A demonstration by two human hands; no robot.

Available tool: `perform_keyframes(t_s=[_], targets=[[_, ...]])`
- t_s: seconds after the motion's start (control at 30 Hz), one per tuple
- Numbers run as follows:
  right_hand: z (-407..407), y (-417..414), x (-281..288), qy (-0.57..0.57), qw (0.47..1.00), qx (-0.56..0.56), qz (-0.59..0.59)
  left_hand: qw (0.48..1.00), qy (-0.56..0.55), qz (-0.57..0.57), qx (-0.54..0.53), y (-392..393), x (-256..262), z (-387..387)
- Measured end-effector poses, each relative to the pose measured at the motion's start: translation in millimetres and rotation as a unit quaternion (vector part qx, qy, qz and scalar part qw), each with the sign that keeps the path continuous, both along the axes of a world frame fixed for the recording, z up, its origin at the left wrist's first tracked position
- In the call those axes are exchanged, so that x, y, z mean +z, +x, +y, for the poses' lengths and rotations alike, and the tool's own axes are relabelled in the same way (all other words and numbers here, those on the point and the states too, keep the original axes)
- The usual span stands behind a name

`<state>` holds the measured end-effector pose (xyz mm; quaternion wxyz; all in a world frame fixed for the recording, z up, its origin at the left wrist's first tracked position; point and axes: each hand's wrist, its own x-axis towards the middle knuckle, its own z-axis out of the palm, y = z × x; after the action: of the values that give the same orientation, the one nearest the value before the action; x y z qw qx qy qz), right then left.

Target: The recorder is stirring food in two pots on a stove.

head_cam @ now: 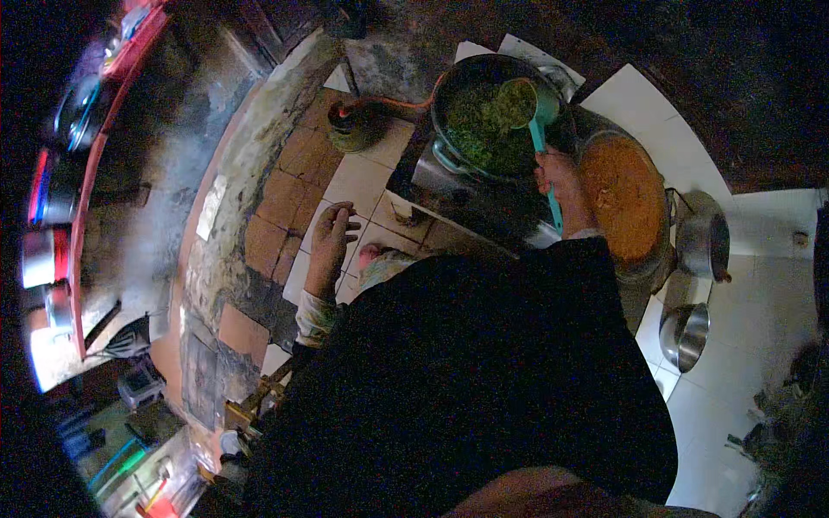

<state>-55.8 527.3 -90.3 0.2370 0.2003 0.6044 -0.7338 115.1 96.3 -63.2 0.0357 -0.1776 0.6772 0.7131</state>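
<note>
My right hand (pixel 565 184) grips the handle of a teal ladle (pixel 537 136). The ladle's bowl is over a wide dark pot (pixel 447 158) and holds some of the chopped green food (pixel 476 120) that fills it. This pot sits on a metal stove (pixel 440 173). Just right of my right forearm is a second large pot (pixel 666 194) with orange-brown food (pixel 625 197) in it. My left hand (pixel 331 236) hangs in the air above the tiled floor, left of the stove, fingers apart and holding nothing.
A gas cylinder (pixel 356 126) with an orange hose (pixel 401 102) stands left of the stove. Against the tiled wall at right are a metal pot (pixel 699 239) and a steel bowl (pixel 686 337). A worn, low ledge (pixel 227 168) curves along the left. A red shelf (pixel 90 188) carries kitchenware.
</note>
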Motion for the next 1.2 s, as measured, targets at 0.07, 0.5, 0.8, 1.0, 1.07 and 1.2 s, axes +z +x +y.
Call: perform_keyframes(t_s=[0.07,0.5,0.8,1.0,1.07,1.2], targets=[[-12.6,6.2,3.5,0.042,0.998,-0.011,0.034,1.000,-0.001,-0.008,-0.020,-13.7,-7.2,-10.7],[-96.3,17.0,11.8,0.749,0.637,0.022,0.181,0.972,-0.145,0.107,-0.148,-97.1,70.1,-107.6],[-74.4,20.7,-60.1,0.791,0.585,0.171,0.051,0.972,-0.120,0.051,-0.194,-128.0,49.1,-174.6],[-108.0,-3.3,-96.8,0.587,0.799,-0.007,-0.132,0.971,-0.086,0.085,-0.208,-135.7,53.2,-181.5],[-131.5,0.1,-87.7,0.660,0.744,0.105,0.022,0.973,-0.079,0.081,-0.202,-135.1,51.5,-186.1],[-107.3,10.5,-80.0,0.211,0.955,-0.126,0.168,0.970,-0.103,0.078,-0.208,-133.0,59.7,-183.5]])
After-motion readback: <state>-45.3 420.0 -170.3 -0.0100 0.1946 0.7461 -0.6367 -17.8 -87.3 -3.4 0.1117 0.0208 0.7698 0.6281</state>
